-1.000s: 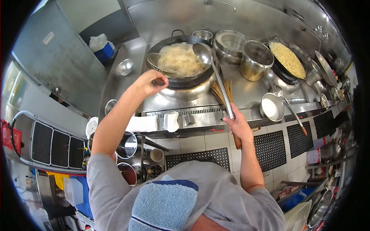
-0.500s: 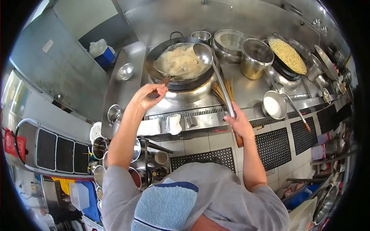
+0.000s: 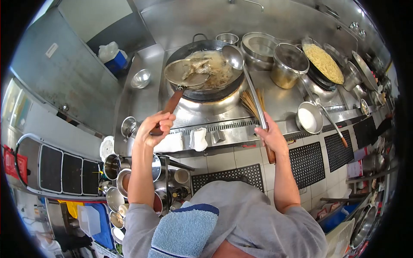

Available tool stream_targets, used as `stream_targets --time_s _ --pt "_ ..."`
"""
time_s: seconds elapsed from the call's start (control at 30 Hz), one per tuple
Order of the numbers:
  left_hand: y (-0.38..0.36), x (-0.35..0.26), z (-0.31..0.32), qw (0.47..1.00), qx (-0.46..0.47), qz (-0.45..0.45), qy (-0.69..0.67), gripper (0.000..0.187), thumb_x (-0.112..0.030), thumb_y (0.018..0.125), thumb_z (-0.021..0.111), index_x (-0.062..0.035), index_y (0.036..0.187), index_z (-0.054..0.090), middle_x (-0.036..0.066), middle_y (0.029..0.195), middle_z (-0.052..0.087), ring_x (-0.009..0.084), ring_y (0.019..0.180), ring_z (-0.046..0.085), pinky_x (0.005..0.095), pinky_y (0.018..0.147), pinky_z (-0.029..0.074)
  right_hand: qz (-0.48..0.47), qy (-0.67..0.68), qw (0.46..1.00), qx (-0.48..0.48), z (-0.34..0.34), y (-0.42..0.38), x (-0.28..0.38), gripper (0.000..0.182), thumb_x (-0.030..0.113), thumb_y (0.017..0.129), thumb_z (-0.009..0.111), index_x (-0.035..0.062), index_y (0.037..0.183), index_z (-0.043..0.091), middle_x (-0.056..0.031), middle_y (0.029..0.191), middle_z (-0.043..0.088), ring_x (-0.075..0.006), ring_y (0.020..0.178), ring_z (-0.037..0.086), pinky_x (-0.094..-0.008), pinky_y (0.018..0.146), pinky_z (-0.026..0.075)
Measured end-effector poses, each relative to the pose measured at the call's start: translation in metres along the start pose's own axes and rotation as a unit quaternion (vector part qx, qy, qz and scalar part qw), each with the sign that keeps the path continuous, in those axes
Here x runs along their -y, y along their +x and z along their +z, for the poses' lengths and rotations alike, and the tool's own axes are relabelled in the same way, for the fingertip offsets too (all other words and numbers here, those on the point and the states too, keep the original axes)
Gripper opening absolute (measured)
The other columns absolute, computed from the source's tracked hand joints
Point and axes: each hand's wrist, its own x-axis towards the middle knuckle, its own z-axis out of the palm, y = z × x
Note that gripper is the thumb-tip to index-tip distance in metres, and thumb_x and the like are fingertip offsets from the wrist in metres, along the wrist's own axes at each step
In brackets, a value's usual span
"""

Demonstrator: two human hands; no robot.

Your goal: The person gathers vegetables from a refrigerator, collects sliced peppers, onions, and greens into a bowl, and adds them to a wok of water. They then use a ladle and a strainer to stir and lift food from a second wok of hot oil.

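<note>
My left hand [image 3: 157,128] is closed around the wooden handle of a round wire strainer [image 3: 175,74]. The strainer is raised at the left side of a large wok [image 3: 172,58], with browned pieces of food [image 3: 198,68] on its right part. Bubbling oil [image 3: 219,76] fills the wok below. In my right hand [image 3: 272,136] is a long-handled ladle [image 3: 233,57], gripped near its wooden end. The ladle's bowl hangs over the wok's right rim. A bamboo wok brush [image 3: 254,102] lies behind the ladle's shaft.
Right of the wok stand a deep metal pot [image 3: 284,79] and a second wok of noodles [image 3: 325,64]. A pan of white powder or liquid [image 3: 307,119] sits at the stove's front edge. A small metal bowl [image 3: 141,79] is at left; folded white cloths [image 3: 198,139] lie along the front.
My left hand has drawn back toward me, and the strainer has come up out of the oil with food on it. The foam has lessened. The ladle stays nearly in place.
</note>
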Motion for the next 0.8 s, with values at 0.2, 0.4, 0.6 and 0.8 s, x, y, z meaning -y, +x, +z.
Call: stream_targets --time_s 0.2,0.4,0.6,0.8 --pt "0.007 0.001 -0.021 0.974 -0.07 0.07 0.204 0.017 0.001 0.09 0.051 -0.0021 0.105 0.043 0.007 0.08 0.05 0.0066 0.054 0.041 0.0205 0.042 0.036 -0.005 0.011 1.0 0.005 0.0 -0.003 0.003 0.073 0.007 0.084 0.065 0.0015 0.145 0.025 -0.0034 0.073 0.055 -0.0096 0.047 0.046 -0.0263 0.041 0.039" --pt "0.017 -0.002 -0.025 0.969 -0.09 0.106 0.203 0.015 0.001 0.09 0.052 -0.0014 0.103 0.044 0.008 0.081 0.053 0.0072 0.056 0.044 0.0222 0.044 0.039 -0.008 -0.029 1.0 -0.003 0.006 -0.011 0.001 0.073 0.008 0.083 0.066 0.0006 0.145 0.027 -0.0035 0.072 0.054 -0.01 0.048 0.046 -0.0271 0.042 0.039" --pt "0.004 0.01 -0.017 0.929 -0.135 0.138 0.316 0.027 0.0 0.089 0.052 -0.0081 0.111 0.04 0.004 0.083 0.05 0.0083 0.056 0.043 0.0246 0.044 0.037 -0.003 -0.045 0.999 -0.007 0.01 -0.005 0.006 0.075 0.009 0.083 0.067 -0.0008 0.144 0.026 -0.006 0.073 0.054 -0.011 0.047 0.047 -0.0275 0.041 0.04" --pt "0.022 -0.007 -0.019 0.883 -0.185 0.129 0.411 0.036 0.003 0.084 0.049 -0.01 0.116 0.039 0.002 0.078 0.042 0.0085 0.054 0.042 0.0256 0.043 0.038 0.034 -0.074 0.997 -0.006 0.016 -0.008 0.022 0.075 0.011 0.082 0.067 0.0021 0.145 0.026 -0.0062 0.071 0.054 -0.0125 0.05 0.049 -0.0297 0.044 0.042"
